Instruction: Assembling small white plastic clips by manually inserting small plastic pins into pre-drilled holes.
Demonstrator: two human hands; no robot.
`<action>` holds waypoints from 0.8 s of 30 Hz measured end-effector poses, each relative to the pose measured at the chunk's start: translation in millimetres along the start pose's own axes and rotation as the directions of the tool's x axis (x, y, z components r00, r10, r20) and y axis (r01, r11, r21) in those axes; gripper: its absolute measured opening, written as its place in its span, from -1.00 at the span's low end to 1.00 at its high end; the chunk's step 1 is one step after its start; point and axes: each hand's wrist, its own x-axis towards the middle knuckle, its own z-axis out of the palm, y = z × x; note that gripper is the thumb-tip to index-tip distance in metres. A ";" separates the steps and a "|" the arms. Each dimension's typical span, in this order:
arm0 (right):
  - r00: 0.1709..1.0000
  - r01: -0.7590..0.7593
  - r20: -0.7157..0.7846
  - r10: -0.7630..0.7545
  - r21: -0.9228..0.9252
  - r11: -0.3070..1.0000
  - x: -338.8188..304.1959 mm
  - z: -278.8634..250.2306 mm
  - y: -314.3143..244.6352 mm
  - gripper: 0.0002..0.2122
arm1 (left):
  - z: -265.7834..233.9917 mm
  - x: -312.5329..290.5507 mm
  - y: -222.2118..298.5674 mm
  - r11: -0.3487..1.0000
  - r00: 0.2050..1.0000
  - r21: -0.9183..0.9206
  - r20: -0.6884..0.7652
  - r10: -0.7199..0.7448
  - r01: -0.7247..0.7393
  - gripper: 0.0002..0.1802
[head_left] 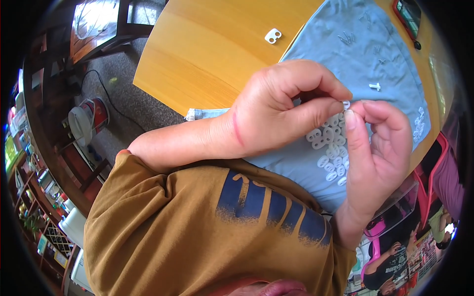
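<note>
A big yellow wood table [207, 49] spreads out, and a soft blue cloth [321, 39] covers part of it. The left hand [276, 108] comes in from the left, lying sideways over the cloth, with its back up and its wrist almost straight. Its thumb and first finger make a ring, and their tips are pinched on a tiny white piece. The right hand [380, 158] comes up from the lower right. Its thumb points up, its other fingers curl in, and its thumb and first finger nip the same piece from the right.

Under the hands is a heap of white ovals [328, 135] with holes, pointing all different ways. A white plate with two holes [273, 36] lies on the bare wood, tilted a little. Thin metal springs [346, 38] and a white T-shaped bit [375, 87], lying sideways, are farther up the cloth.

The tiny white piece [346, 104] is between the fingertips, above the heap. Its long way seems to go up and down, but fingers hide some, so I cannot be sure.
</note>
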 end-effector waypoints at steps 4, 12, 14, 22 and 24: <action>0.998 -0.051 -0.023 0.054 0.114 0.992 -0.9 1.6 -1.8 -0.76 | 0.8 1.4 3.3 0.953 0.982 -0.243 -0.012 -0.186 0.178 -0.79; 0.988 -0.149 -0.016 0.152 0.143 0.979 -4.2 2.9 -5.4 -0.80 | 0.3 1.3 3.4 0.939 0.981 -0.290 -0.008 -0.196 0.185 -0.79; 0.978 -0.202 -0.029 0.207 0.124 0.972 -4.1 3.9 -4.7 -0.88 | 0.1 1.9 4.3 0.936 0.980 -0.296 0.003 -0.198 0.190 -0.79; 0.981 -0.190 -0.035 0.193 0.092 0.978 -0.4 7.2 -0.5 -0.95 | 2.3 1.7 3.0 0.950 0.982 -0.254 -0.002 -0.189 0.182 -0.80; 0.980 -0.194 -0.026 0.198 0.101 0.976 0.3 7.8 1.4 -0.95 | 1.7 1.6 2.6 0.955 0.981 -0.227 0.000 -0.194 0.189 -0.81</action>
